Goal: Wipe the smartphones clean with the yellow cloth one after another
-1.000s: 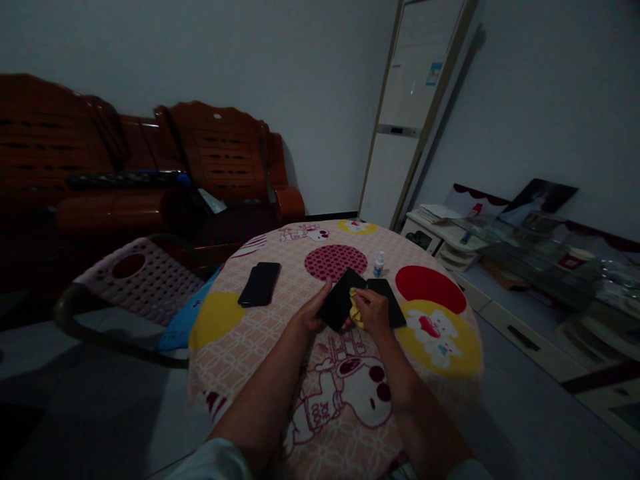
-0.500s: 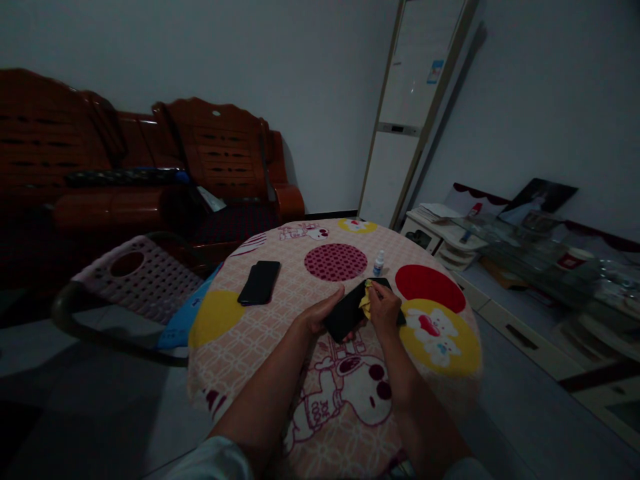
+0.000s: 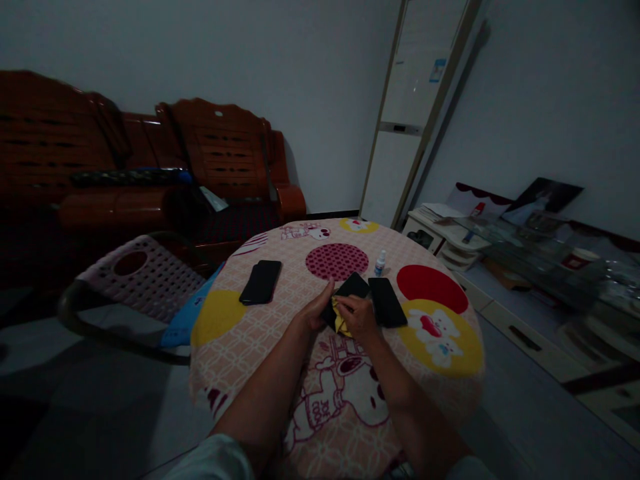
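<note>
My left hand (image 3: pixel 316 312) grips a black phone (image 3: pixel 350 288) by its left edge above a round table (image 3: pixel 240 333). My right hand (image 3: pixel 359 317) presses a small yellow cloth (image 3: pixel 340 323) against the near end of that phone. A second black phone (image 3: pixel 387 301) lies flat just right of my hands. A third black phone (image 3: pixel 261 282) lies on the table's left side. Behind the held phone stands a small spray bottle (image 3: pixel 380 263) with a blue label.
The table wears a pink cartoon-print cloth with red and yellow circles. A pink perforated plastic chair (image 3: pixel 137 280) stands at its left. Wooden sofas (image 3: pixel 150 173) line the back wall. A tall white unit (image 3: pixel 410 113) and a cluttered low cabinet (image 3: pixel 500 247) sit to the right.
My right hand slid the yellow cloth from the phone's far end back to its near end. The held phone now uncovers the phone lying at right.
</note>
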The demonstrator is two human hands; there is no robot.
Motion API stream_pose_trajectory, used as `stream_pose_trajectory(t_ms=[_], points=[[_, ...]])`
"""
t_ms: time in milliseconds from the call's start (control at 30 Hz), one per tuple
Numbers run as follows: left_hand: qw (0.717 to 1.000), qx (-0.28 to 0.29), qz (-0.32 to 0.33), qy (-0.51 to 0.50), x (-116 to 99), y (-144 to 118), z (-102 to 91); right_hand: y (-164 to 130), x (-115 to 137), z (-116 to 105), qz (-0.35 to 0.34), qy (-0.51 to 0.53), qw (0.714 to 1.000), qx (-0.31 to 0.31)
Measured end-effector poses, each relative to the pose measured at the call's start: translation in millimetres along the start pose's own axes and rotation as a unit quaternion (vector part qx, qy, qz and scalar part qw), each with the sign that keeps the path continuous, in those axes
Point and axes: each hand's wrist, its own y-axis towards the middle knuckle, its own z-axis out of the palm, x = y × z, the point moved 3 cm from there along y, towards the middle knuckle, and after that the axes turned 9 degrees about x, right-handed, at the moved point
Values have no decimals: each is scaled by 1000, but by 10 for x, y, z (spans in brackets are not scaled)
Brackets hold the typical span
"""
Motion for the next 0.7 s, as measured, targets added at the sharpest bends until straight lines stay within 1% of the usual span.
stream_pose_trajectory(t_ms=[100, 167, 267, 400, 533, 700], points=[[1000, 4, -5, -6, 25, 30, 9, 2, -28, -42, 25, -11, 999, -34], [1000, 7, -16, -9, 53, 49, 10, 4, -24, -53, 34, -13, 999, -40], [1000, 1, -12, -17, 64, 62, 4, 7, 31, -18, 22, -7, 1000, -17], [999, 0, 13, -52, 18, 56, 2, -3, 117, 73, -2, -9, 1000, 15], [994, -6, 50, -100, -22, 59, -23, -18, 169, 128, -19, -6, 999, 30], [989, -13, 68, -133, -11, 95, -64, -18, 196, 153, -18, -25, 999, 43]])
